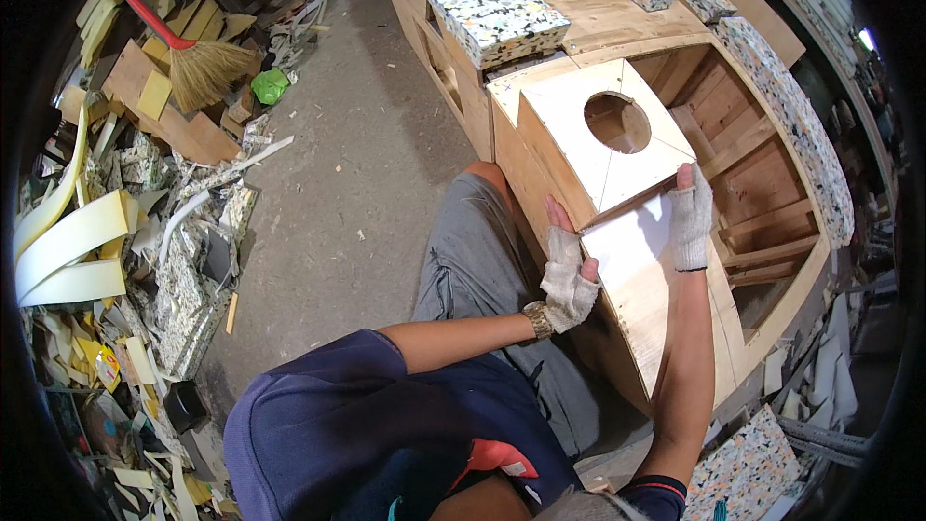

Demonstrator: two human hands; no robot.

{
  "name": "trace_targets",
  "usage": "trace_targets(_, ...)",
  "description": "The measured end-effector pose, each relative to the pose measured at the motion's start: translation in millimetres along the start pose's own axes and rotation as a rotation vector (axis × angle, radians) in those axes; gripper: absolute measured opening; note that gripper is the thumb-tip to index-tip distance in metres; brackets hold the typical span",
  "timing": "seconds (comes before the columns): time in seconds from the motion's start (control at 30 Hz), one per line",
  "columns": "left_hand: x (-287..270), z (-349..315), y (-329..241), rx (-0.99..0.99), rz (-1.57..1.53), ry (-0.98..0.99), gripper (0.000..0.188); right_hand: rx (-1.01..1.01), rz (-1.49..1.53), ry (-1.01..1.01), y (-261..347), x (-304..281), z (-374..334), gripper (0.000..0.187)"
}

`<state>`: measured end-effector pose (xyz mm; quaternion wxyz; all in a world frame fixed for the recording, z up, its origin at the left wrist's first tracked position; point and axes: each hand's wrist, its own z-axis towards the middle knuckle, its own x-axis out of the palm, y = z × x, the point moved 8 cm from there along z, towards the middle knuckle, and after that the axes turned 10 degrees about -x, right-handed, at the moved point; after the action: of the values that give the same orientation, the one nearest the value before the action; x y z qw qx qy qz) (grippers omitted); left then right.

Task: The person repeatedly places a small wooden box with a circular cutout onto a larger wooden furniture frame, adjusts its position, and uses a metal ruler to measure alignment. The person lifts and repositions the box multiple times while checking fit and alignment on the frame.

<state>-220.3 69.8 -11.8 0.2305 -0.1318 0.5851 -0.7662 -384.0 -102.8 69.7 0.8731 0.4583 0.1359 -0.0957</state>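
Observation:
A wooden box with a pale top and a round cut-out sits on a curved plywood frame, just beyond my hands. My left hand, in a fingerless knit glove, lies along the box's near left corner. Its fingers are stretched out against the side, and the thumb stands apart over the frame's edge. At the near right corner my right hand, gloved the same way, grips the box. One digit shows at the top edge; the other fingers are mostly hidden. Pencil lines cross the box's top.
Speckled foam blocks are set along the frame's far part and outer rim. Right of the box are open ribbed compartments. Foam and wood scraps are heaped on the left, with a red-handled broom. A speckled foam piece lies at lower right.

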Motion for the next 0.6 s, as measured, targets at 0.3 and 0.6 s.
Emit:
trace_targets(0.3,-4.9,-1.4,-0.4,0.069,0.055,0.068,0.096,0.07,0.051,0.021,0.4,0.0,-1.4,0.051)
trace_targets(0.6,-76.9,113.4,-156.9,0.562,0.011,-0.162,0.067,0.319,0.384,-0.05,-9.6,15.0,-12.7,0.045)
